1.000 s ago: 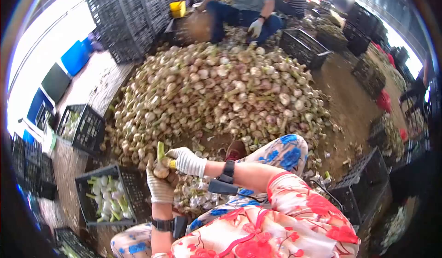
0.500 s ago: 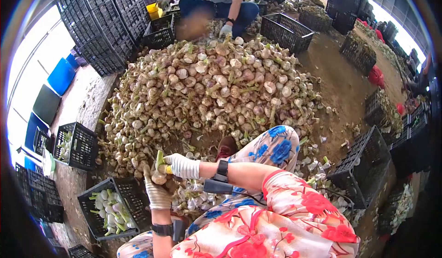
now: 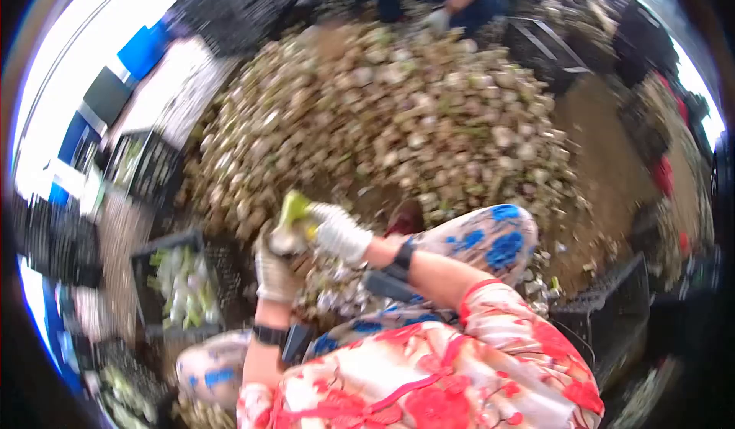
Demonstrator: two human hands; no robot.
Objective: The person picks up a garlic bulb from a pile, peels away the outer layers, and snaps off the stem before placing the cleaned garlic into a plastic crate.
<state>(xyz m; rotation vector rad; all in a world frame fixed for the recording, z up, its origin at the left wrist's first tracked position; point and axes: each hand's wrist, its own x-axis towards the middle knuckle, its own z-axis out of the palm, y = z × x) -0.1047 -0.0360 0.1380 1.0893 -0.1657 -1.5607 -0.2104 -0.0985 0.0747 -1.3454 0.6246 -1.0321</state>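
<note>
My left hand point(image 3: 277, 273), in a whitish knit glove, is closed around a garlic bulb point(image 3: 286, 240) with a thick green stalk point(image 3: 294, 207) pointing up. Close against the stalk, my gloved right hand point(image 3: 342, 232) is closed on a small tool with a yellow handle point(image 3: 311, 232); its working end is hidden. Motion blurs both hands. Ahead of them rises a big heap of unpeeled garlic point(image 3: 383, 115). Pale peelings and garlic bits point(image 3: 334, 287) lie below my hands, between my legs.
At my left stands a black crate point(image 3: 170, 242) holding cleaned garlic with green stalks point(image 3: 184, 286). Another black crate point(image 3: 144, 168) is farther up. An open black crate point(image 3: 612, 314) stands at my right. Beyond the heap, a co-worker's gloved hand point(image 3: 438, 21) touches its edge.
The view has swung, moving the heap rightward in the picture. The bulb in my hands now looks whiter, with more green stalk showing. Both hands remain close together around it.
</note>
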